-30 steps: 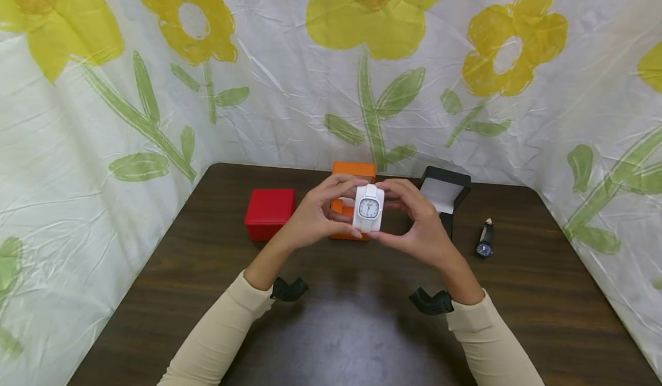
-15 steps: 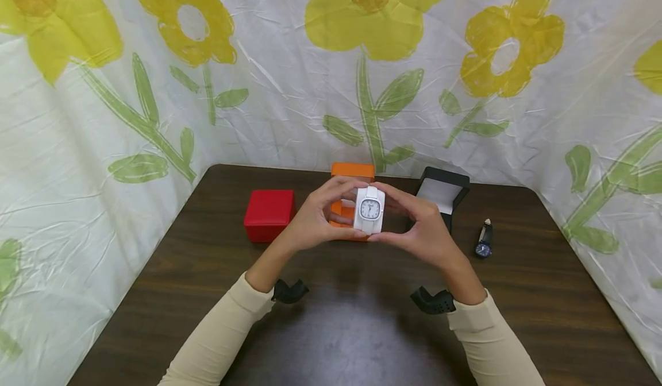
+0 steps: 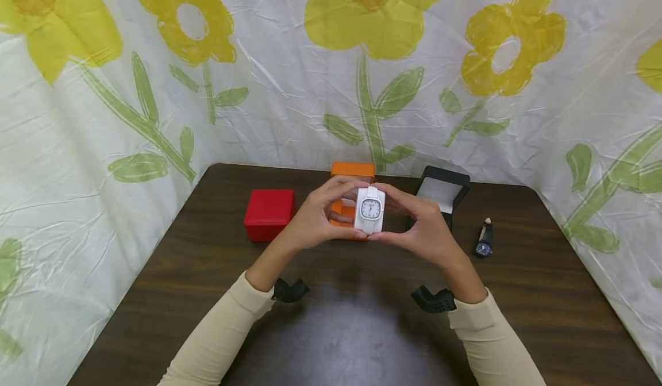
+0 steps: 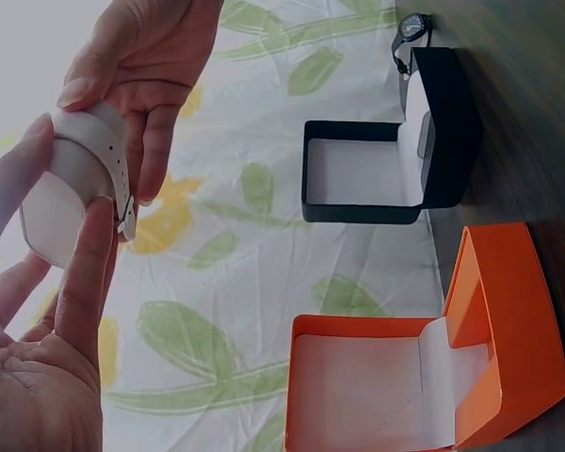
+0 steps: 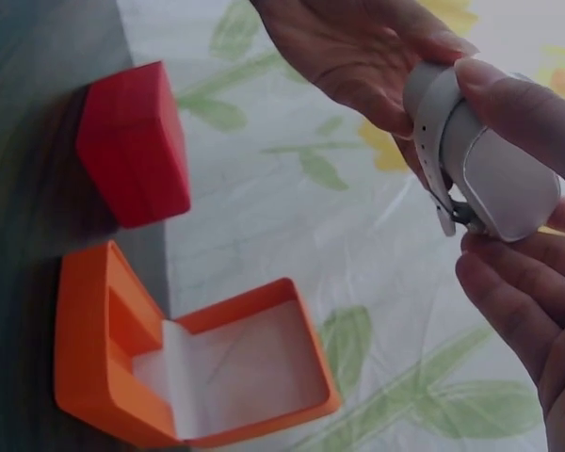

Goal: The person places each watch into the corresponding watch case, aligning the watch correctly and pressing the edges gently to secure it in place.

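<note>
White watch, already round its cushion, I see pinched between left hand and right hand, outside the open orange box.

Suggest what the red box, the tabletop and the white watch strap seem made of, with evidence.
Red box: perhaps leatherette over stiff board; soft sheen, crisp edges.
Tabletop: likely wood or wood-look laminate, semi-glossy; dark grain streaks, pale glare.
White watch strap: smooth, matte, possibly leather or plastic; it curves and has small holes.

no text readable; the white watch shows too small.
</note>
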Tool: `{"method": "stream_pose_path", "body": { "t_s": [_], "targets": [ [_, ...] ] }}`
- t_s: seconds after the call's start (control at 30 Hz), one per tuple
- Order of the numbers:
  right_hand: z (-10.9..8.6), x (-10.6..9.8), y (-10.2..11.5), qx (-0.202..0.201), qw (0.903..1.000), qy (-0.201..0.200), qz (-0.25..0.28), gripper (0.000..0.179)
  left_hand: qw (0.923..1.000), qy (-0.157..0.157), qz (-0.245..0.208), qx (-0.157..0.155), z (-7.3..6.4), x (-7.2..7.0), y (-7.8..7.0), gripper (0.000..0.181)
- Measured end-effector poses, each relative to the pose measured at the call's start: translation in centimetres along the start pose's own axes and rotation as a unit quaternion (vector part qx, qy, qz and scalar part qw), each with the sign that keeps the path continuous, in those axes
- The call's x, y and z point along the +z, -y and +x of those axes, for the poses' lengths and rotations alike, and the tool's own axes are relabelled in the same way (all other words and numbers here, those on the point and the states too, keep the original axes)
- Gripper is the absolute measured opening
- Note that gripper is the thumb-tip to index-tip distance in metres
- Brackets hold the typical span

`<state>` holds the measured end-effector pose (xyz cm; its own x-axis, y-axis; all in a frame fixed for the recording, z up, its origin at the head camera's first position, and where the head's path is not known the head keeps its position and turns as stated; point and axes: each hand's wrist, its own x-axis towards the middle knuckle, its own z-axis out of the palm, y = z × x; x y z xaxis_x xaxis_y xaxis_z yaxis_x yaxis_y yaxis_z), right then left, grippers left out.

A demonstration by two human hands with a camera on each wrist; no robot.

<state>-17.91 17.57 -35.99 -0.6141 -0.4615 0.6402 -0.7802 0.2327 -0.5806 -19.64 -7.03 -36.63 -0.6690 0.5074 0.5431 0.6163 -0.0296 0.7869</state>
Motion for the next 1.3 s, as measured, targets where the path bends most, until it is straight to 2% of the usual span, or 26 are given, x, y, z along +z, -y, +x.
{"method": "stream_pose_path", "body": {
  "t_s": [0.17,0.33,0.47,0.57,0.7,0.8,0.97,1.13,1.3],
  "targets": [
    [0.2,0.1,0.4,0.014,0.9999,0.000,0.008,0.088,1.0000,0.003,-0.001,-0.002,-0.1,-0.1,0.2,0.076],
    [0.8,0.0,2.3,0.011,0.9999,-0.004,0.006,0.084,1.0000,0.001,-0.004,0.000,0.0,-0.1,0.3,0.075],
    [1.0,-0.1,2.8,0.011,0.9996,-0.001,0.026,0.089,0.9999,-0.008,-0.009,-0.001,0.2,0.0,0.3,0.074],
    [0.9,0.0,2.4,0.012,0.9992,0.002,0.038,0.092,0.9998,-0.015,-0.014,0.001,0.4,0.0,0.0,0.073],
    [0.6,0.2,1.1,0.018,0.9992,0.003,0.036,0.089,0.9995,-0.016,-0.028,-0.003,0.4,0.1,-1.0,0.073],
    [0.3,0.2,0.0,0.017,0.9992,0.005,0.035,0.089,0.9993,-0.008,-0.032,-0.019,0.3,0.0,-1.7,0.076],
    [0.1,0.2,-0.9,0.015,0.9988,0.009,0.045,0.089,0.9989,0.010,-0.031,-0.035,0.3,-0.2,-1.7,0.082],
    [0.0,0.3,-0.9,0.018,0.9983,0.007,0.055,0.089,0.9994,0.020,-0.012,-0.027,0.3,-0.2,-1.7,0.078],
    [0.4,0.5,0.0,0.033,0.9973,0.011,0.065,0.088,0.9999,0.010,0.000,-0.004,0.2,-0.3,-1.7,0.073]
  ]
}}
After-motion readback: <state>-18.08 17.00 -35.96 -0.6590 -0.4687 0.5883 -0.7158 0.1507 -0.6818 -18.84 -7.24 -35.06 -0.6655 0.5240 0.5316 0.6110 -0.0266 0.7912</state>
